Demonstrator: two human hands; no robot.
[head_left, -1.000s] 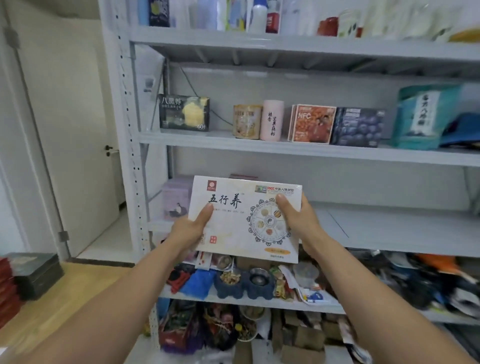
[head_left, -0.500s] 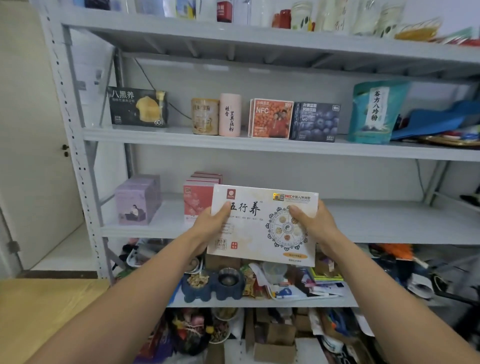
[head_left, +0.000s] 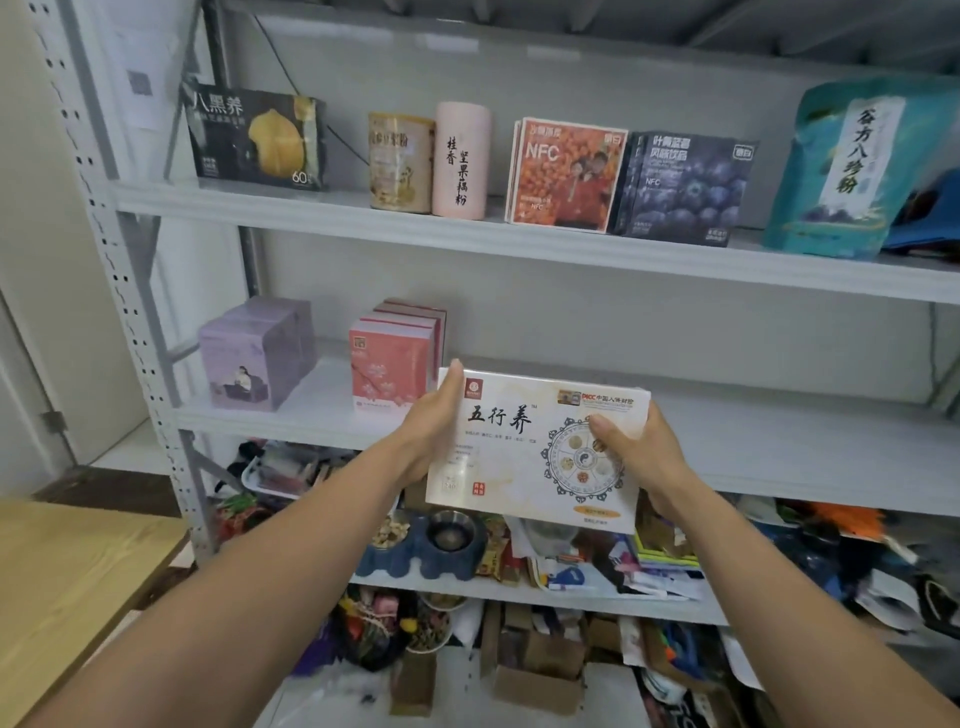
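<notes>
Both arms outstretched at frame centre, the left hand (head_left: 434, 431) and right hand (head_left: 641, 457) clasp the white box (head_left: 519, 467) by its ends before the middle shelf (head_left: 779, 447).

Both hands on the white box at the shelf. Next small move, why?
Probably ease the flat white cardboard box forward and set it on the grey metal shelf, right of the upright pink cartons: the left hand and right hand grip its short ends, it hangs before that level, and bare shelf shows there.
</notes>
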